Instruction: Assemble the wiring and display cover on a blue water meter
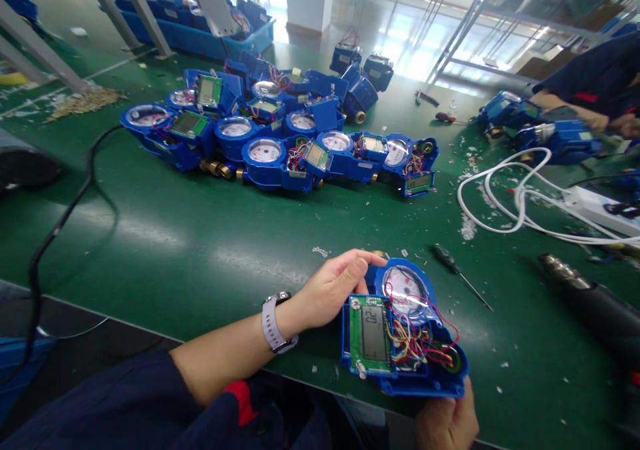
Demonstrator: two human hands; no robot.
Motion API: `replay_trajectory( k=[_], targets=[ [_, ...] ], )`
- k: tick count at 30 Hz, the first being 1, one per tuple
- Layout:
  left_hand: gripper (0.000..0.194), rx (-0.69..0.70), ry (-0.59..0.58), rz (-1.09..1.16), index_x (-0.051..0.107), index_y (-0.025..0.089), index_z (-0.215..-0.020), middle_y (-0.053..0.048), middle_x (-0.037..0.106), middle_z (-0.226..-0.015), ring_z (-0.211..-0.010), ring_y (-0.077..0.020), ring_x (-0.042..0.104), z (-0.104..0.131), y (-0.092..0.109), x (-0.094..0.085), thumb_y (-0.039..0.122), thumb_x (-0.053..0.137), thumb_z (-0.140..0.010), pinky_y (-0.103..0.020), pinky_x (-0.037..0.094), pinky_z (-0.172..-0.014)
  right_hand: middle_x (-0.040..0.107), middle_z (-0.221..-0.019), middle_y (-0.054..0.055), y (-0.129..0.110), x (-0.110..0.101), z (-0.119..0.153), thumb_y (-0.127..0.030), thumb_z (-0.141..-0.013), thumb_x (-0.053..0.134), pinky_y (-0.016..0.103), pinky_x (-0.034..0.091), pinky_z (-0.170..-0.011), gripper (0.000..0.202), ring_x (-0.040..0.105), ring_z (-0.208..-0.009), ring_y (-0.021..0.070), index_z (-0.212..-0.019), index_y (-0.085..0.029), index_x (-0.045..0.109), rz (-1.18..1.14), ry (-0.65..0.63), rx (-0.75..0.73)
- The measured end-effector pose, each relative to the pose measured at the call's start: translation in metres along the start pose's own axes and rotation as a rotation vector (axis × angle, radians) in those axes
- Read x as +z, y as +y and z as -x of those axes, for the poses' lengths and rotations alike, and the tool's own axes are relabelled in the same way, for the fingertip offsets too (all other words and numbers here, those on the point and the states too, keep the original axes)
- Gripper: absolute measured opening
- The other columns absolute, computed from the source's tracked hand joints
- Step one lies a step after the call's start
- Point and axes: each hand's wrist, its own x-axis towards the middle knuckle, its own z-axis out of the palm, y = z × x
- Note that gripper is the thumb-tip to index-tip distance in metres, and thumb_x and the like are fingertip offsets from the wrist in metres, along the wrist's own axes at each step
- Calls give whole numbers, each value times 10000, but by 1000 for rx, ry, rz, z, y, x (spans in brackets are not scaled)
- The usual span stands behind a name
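An opened blue meter [425,363] lies at the front edge of the green table, with a round white dial, loose coloured wires and a green circuit board [371,337] whose display is lit with digits. My left hand [337,287], with a watch on the wrist, rests against the meter's upper left side, fingers reaching behind the board. At the meter's lower right corner, my right hand [450,420] grips the blue housing from below. Its fingertips are partly hidden under the housing.
Several blue meters [265,153] stand across the middle of the green table [200,237]. Right of my meter lie a screwdriver [457,270], a black heat tool [590,303] and a looped white cable [520,197]. Another person's hand [595,120] is at the far right.
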Motion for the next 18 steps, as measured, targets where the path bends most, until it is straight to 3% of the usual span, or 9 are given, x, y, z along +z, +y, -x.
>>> replay_trajectory(
  k=[7,18],
  targets=[
    [616,20,2,5,562,116,-1140,54,497,-546,-446,-62,385,1,1,1,664,455,-879,-193,296,-439,646,-815,86,-3,2,-3,-644,-909,435,261,388,-565,570,598,-670,204,-1027,-114,607,10,37,7],
    [587,58,3,11,559,130,-1171,48,502,-577,-460,-63,389,3,-1,1,638,452,-897,-192,305,-447,683,-854,93,11,-1,-3,-558,-905,505,260,427,-547,489,630,-681,216,-1079,-119,634,-31,-12,8]
  ],
)
